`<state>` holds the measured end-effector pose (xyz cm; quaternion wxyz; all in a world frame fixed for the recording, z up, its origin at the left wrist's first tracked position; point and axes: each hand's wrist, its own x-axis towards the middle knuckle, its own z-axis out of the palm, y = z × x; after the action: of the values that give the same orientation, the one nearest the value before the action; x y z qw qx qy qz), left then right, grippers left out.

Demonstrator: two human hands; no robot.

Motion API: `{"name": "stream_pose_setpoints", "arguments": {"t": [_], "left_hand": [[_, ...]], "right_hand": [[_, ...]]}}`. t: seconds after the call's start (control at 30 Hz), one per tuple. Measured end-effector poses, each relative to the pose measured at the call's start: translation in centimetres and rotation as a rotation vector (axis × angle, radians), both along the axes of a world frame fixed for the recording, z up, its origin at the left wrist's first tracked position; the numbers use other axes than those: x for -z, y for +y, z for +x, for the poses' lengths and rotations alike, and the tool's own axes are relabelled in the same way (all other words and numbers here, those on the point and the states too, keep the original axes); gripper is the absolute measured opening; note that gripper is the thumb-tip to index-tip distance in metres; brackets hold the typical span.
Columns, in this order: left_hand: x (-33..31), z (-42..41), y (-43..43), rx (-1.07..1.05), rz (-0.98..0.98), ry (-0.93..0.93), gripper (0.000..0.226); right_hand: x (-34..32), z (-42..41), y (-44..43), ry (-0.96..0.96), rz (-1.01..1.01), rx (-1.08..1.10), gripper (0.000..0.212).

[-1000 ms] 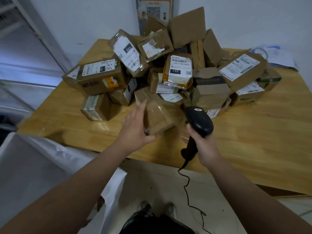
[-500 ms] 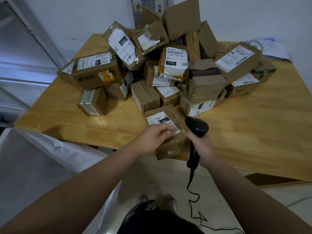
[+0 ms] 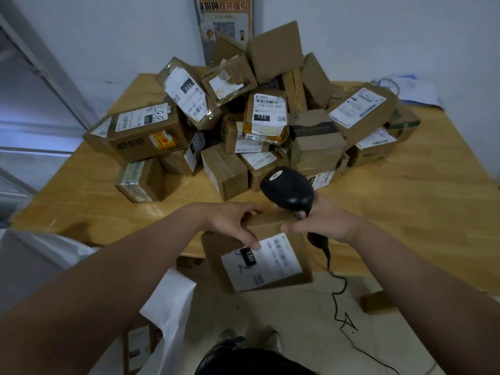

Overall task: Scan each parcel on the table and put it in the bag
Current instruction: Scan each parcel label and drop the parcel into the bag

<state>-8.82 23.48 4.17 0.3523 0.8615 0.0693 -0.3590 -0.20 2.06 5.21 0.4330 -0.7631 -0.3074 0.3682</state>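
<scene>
A brown cardboard parcel (image 3: 259, 261) with a white label marked "15H" hangs over the table's near edge, its label tilted toward me. My left hand (image 3: 230, 220) grips its top left edge, thumb on the label. My right hand (image 3: 322, 223) holds a black corded barcode scanner (image 3: 288, 189) and also touches the parcel's top right edge. The scanner head sits just above the parcel. A heap of several taped parcels (image 3: 259, 123) covers the back of the wooden table (image 3: 422, 212). The white bag (image 3: 167, 307) gapes open at the lower left.
The scanner's black cable (image 3: 341, 301) trails down to the tiled floor on the right. A poster (image 3: 224, 25) leans on the wall behind the heap. Papers (image 3: 414, 90) lie at the table's far right corner. My feet (image 3: 249, 339) stand below.
The parcel has come off the table toward me and tipped its label up to face me. Both hands drew back with it, and the scanner rose above its top edge.
</scene>
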Motion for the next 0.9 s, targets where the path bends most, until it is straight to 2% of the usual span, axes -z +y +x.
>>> {"name": "stream_pose_setpoints", "arguments": {"t": [0.1,0.2,0.3,0.37,0.43,0.53,0.63,0.7,0.73,0.77,0.83,0.9], "left_hand": [[0.5,-0.8,0.9,-0.349,-0.057,-0.163,0.094],[1.4,-1.9,1.7,-0.825,-0.329,-0.344,0.084],[2.0,-2.2,1.3,-1.094,-0.509,-0.498,0.075],[2.2,-1.9,0.7,-1.135,-0.573,-0.534,0.082],[2.4,-1.8,0.0,-1.111,-0.646,-0.504,0.091],[2.4,-1.9,0.1,-1.071,-0.724,-0.47,0.081],[2.2,-2.1,1.1,-1.021,-0.562,-0.506,0.09],[1.7,-2.2,1.7,-1.044,-0.461,-0.559,0.062],[1.7,-2.2,2.0,-1.05,-0.436,-0.573,0.052],[1.7,-2.3,2.3,-1.055,-0.424,-0.581,0.049],[2.0,-2.5,2.8,-1.033,-0.405,-0.575,0.054],[2.5,-2.7,3.1,-1.017,-0.371,-0.56,0.061]], "right_hand": [[0.0,0.5,-0.1,0.105,0.193,0.286,0.022],[0.7,0.6,-0.2,0.143,0.296,0.536,0.02],[1.4,0.0,0.4,0.231,0.318,0.592,0.022],[1.6,-0.8,1.4,0.279,0.324,0.566,0.031],[1.7,-1.4,2.6,0.284,0.338,0.596,0.027],[1.8,-1.8,3.5,0.236,0.348,0.658,0.026],[1.4,-1.6,3.5,0.195,0.342,0.647,0.028],[1.0,-1.5,3.6,0.104,0.31,0.62,0.023],[0.6,-1.5,3.6,0.065,0.293,0.596,0.014],[0.2,-1.6,3.8,0.035,0.276,0.562,0.01],[-0.5,-1.9,4.0,0.003,0.236,0.481,0.031],[-1.5,-2.6,4.3,-0.015,0.221,0.438,0.032]]}}
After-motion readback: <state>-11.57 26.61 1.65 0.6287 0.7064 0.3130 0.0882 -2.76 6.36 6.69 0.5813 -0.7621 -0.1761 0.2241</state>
